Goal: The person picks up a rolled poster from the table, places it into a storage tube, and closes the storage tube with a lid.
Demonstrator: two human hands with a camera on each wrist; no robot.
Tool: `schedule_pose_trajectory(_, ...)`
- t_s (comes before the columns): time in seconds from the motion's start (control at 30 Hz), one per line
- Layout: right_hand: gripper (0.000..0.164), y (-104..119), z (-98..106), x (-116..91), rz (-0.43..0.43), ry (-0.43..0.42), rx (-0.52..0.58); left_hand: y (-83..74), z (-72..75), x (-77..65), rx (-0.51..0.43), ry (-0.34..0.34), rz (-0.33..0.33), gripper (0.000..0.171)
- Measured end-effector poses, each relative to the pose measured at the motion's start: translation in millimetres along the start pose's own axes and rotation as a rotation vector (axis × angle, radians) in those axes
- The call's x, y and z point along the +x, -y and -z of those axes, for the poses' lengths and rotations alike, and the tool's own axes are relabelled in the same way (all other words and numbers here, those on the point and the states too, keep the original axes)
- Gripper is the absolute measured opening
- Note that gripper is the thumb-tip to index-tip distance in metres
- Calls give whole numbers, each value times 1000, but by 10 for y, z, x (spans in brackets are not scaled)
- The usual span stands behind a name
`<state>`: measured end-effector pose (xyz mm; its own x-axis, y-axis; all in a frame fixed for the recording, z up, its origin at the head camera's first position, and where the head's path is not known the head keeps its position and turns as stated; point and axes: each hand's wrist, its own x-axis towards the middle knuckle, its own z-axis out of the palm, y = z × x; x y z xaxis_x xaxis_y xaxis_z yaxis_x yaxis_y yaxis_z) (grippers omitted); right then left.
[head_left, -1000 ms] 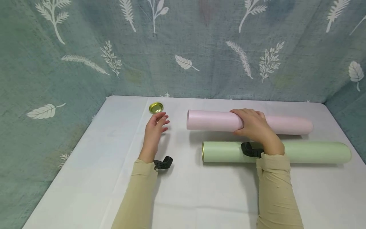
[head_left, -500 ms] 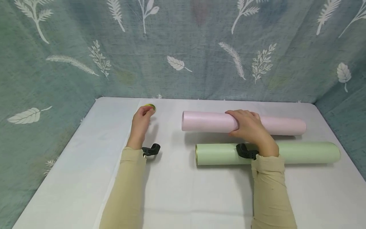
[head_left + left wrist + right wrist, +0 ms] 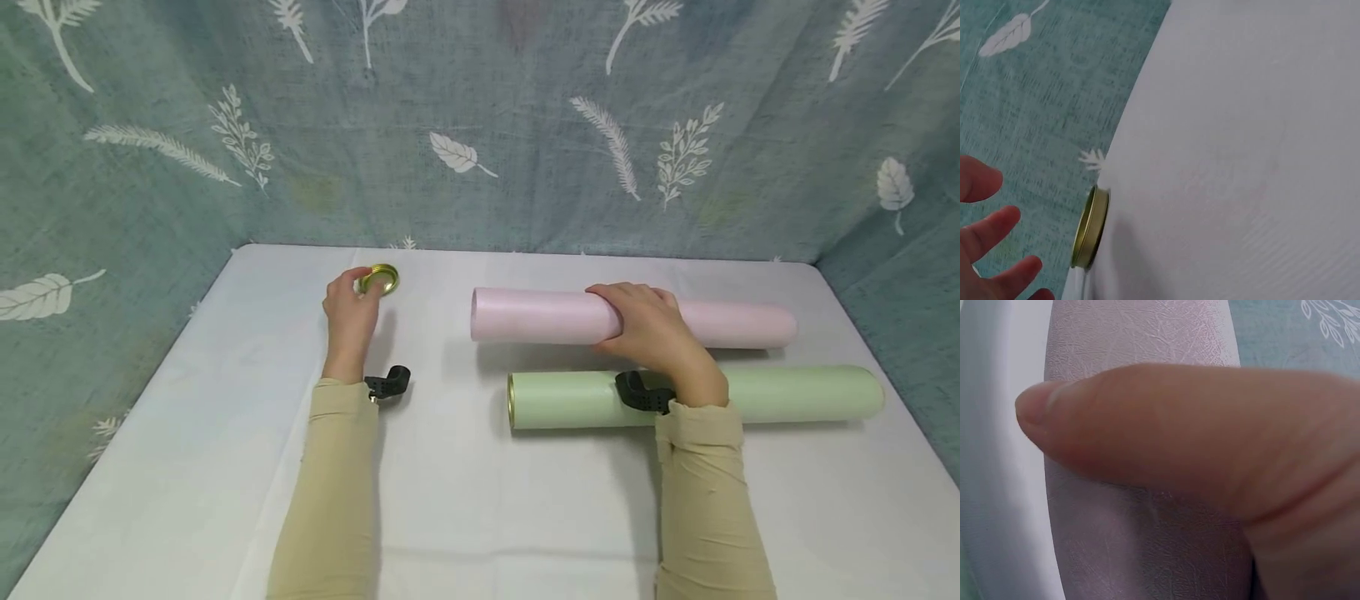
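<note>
A shallow gold metal lid [image 3: 380, 279] is near the far edge of the table, its hollow side upward. My left hand [image 3: 352, 321] reaches to it; in the head view, thumb and fingers overlap its left side. The left wrist view shows parted fingers [image 3: 997, 228] with a gap between them and the lid [image 3: 1090, 228]. My right hand [image 3: 654, 329] grips the middle of a pink tube [image 3: 536, 315] from above. In the right wrist view the thumb [image 3: 1147, 425] lies across the tube's textured side [image 3: 1147, 550]. The tube's underside is hidden.
A pale green tube [image 3: 802, 393] with a gold rim at its left end lies in front of the pink one, below my right wrist. The white-covered table [image 3: 450, 500] meets a leaf-patterned cloth [image 3: 517, 200] at the back. Black cameras [image 3: 388, 382] sit on both wrists.
My left hand has moved left and reached the lid, which it partly covered half a second ago; more of the lid shows now. The right hand keeps its grip. The head view has shifted slightly.
</note>
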<state>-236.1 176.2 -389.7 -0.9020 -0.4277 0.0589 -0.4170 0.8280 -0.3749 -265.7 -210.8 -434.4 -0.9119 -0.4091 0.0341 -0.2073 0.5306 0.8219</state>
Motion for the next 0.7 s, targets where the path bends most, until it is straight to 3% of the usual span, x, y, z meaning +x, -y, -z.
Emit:
schedule_pose_trajectory(0.17,74,-5,-4,5,6,6,-8,72,-7,88,43,60,-15,50)
schedule_pose_trajectory(0.3,76,4,-12,2,4,9,-10,110,-40,95,201,168,-75,52)
schedule_pose_trajectory(0.4,77,11,-15,1,4,11,-7,111,-37,42,315,216,-84,50)
schedule_pose_trajectory(0.53,77,12,-18,4,1,19,3,87,-15,-55,416,199,-87,42)
schedule_pose_trajectory(0.7,77,5,-12,4,-10,13,21,55,-11,-160,468,180,-120,23)
